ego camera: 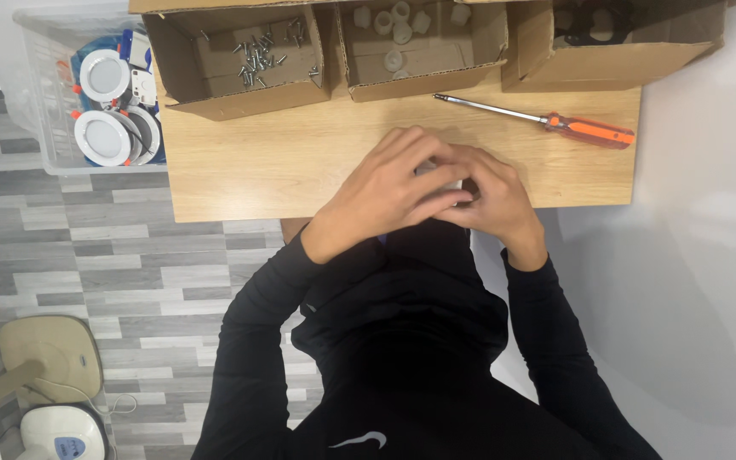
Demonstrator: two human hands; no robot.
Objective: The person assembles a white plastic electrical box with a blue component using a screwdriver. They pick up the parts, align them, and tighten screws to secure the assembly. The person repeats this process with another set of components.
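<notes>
Wooden table bears both hands cupped around a small white part.

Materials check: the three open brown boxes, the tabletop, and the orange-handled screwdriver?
Three open brown boxes: corrugated cardboard, matte, with raw cut edges and folded flaps. Tabletop: light wood grain, smooth and low-sheen; solid wood or laminate, cannot tell. Orange-handled screwdriver: bright metal shaft, glossy orange handle, probably plastic. Both hands cover a small pale part; its material is hidden.
</notes>
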